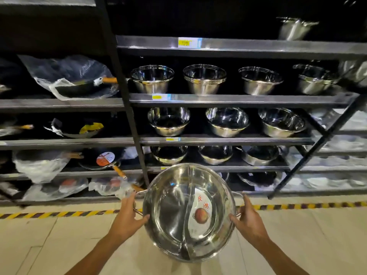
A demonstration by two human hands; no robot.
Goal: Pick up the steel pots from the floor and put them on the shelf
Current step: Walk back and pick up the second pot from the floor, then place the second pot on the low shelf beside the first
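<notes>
A wide, shallow steel pot [174,211] with a curved divider down its middle and a paper label with red characters hangs in the air in front of me, above the tiled floor. My left hand [129,213] grips its left loop handle and my right hand [248,217] grips its right one. The pot is tilted, its inside facing me. Beyond it stands a dark metal shelf [228,100] with several tiers.
Steel bowls [227,121] and pots [204,78] stand in rows on the shelf tiers. A taller steel pot [294,28] sits top right. Plastic-wrapped woks [79,80] fill the left bay. A yellow-and-black striped line [59,214] runs along the floor before the shelves.
</notes>
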